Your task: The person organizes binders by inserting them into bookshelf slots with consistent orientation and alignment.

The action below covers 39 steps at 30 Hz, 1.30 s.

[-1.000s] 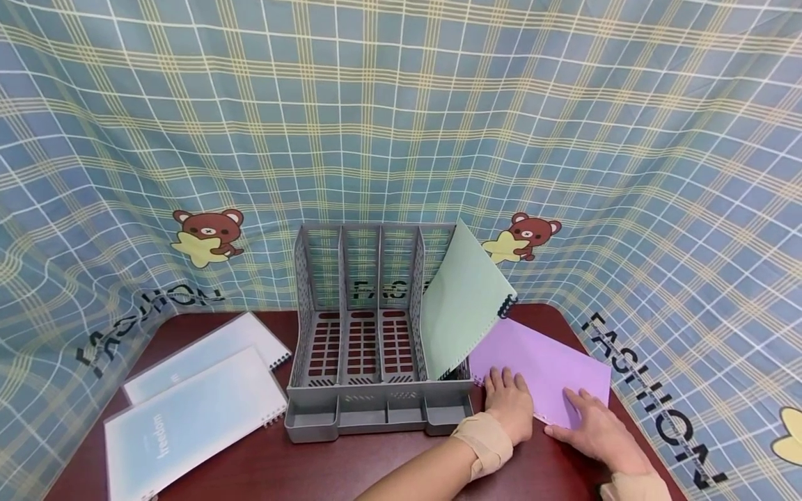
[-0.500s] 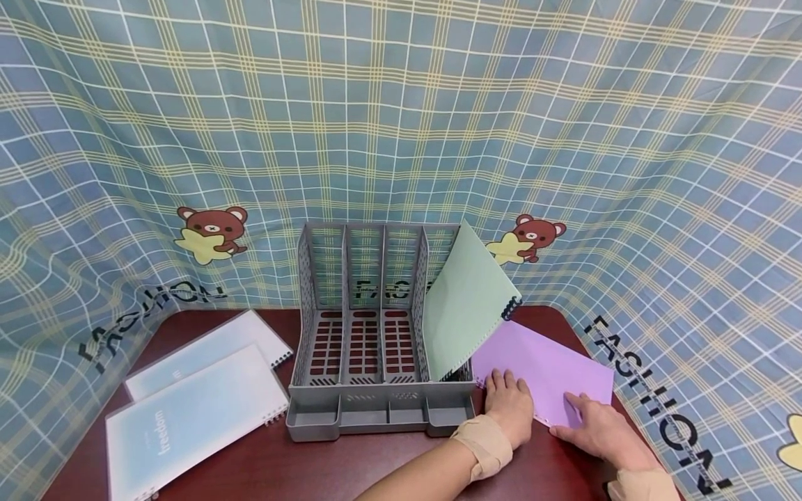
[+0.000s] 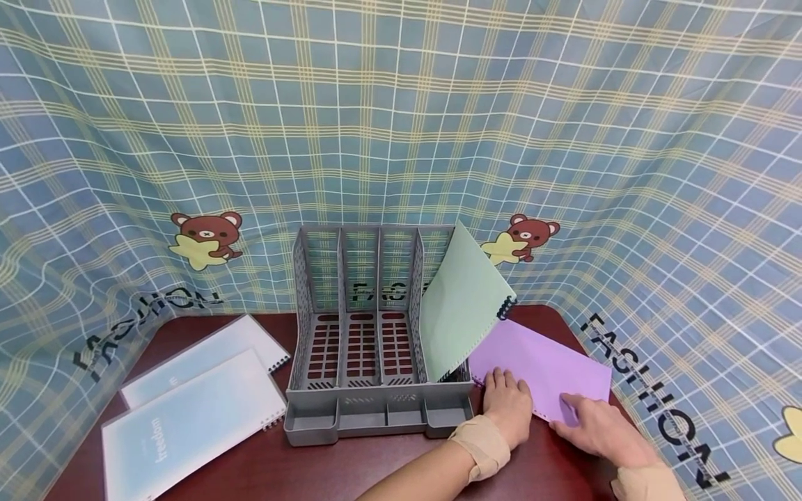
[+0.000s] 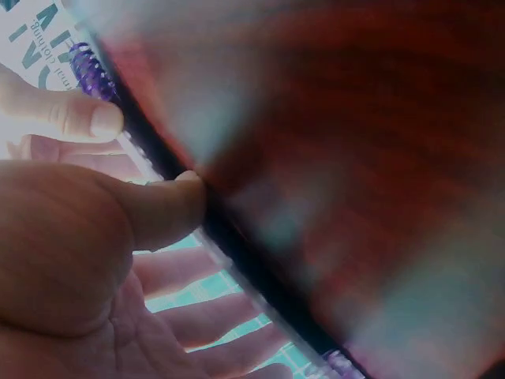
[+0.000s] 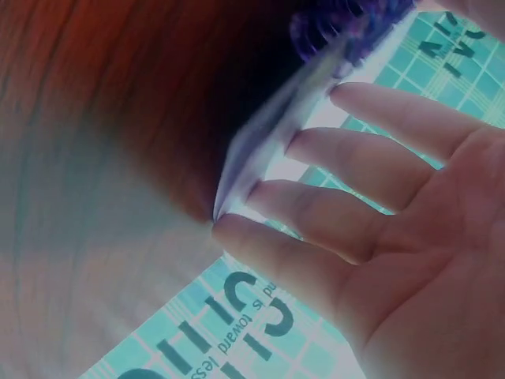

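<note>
A purple spiral notebook [image 3: 545,362] lies on the table at the right in the head view, its coil side toward me. My left hand [image 3: 506,407] holds its near edge: fingers over the cover, thumb [image 4: 170,209] against the spine edge. Farther right, my right hand [image 3: 598,428] pinches the same edge, its thumb low and fingers on the cover. The right wrist view shows extended fingers [image 5: 379,158] along the edge, with the thumb mostly cut off. A pale green spiral notebook [image 3: 466,299] leans tilted in the rightmost slot of the grey desk organizer [image 3: 379,396].
Two blue-white spiral notebooks [image 3: 194,417] lie overlapped on the left of the dark red table [image 3: 376,473]. Low front trays run along the organizer, just left of my left hand. A plaid curtain [image 3: 376,125] surrounds the back and sides.
My right thumb and fingers have shifted slightly along the purple notebook's near edge. My left hand stays in place there. The head view wobbles a little.
</note>
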Tool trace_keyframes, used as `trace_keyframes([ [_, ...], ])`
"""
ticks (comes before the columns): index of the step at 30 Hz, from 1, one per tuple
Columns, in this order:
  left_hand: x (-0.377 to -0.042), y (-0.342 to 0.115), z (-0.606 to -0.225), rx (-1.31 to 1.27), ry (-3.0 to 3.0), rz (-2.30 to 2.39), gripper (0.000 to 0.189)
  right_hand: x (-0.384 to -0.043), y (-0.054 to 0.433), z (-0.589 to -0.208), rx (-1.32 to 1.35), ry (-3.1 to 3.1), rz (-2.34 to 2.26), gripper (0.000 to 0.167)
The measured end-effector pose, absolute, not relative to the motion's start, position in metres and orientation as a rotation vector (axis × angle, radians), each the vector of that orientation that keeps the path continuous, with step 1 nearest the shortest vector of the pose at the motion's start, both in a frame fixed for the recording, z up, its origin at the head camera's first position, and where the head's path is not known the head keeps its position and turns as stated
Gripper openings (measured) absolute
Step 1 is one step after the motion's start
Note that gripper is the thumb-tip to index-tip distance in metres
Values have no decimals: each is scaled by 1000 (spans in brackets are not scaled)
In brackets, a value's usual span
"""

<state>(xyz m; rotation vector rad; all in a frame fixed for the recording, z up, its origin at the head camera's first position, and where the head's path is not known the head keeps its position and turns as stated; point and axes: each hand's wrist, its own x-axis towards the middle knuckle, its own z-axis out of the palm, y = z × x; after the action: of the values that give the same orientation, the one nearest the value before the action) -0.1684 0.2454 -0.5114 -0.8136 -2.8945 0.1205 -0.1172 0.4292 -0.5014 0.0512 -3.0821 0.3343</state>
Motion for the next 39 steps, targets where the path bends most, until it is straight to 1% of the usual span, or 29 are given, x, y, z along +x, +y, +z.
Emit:
trace_keyframes([
  [3, -169, 244, -510, -808, -2876, 109, 69, -118, 428, -500, 57, -3087, 361, 49],
  [8, -170, 246, -513, -780, -2886, 104, 62, -119, 426, -497, 62, -3116, 346, 49],
  [12, -172, 252, -516, -754, -2908, 146, 62, -121, 423, -495, 78, -3126, 352, 41],
  [18, -172, 254, -518, -733, -2923, 212, 56, -124, 410, -493, 7, -3176, 312, 42],
  [21, -172, 255, -517, -743, -2917, 206, 54, -126, 398, -493, -75, -3177, 296, 33],
  [25, -172, 255, -514, -747, -2906, 184, 48, -131, 380, -493, -143, -3099, 245, 29],
  [27, -172, 253, -512, -746, -2900, 168, 43, -134, 370, -493, -148, -3049, 224, 26],
  [32, -173, 252, -507, -782, -2874, 130, 31, -140, 350, -499, -121, -2951, 209, 10],
  [39, -173, 247, -505, -822, -2814, 130, 28, -141, 344, -509, -106, -2899, 180, 7],
])
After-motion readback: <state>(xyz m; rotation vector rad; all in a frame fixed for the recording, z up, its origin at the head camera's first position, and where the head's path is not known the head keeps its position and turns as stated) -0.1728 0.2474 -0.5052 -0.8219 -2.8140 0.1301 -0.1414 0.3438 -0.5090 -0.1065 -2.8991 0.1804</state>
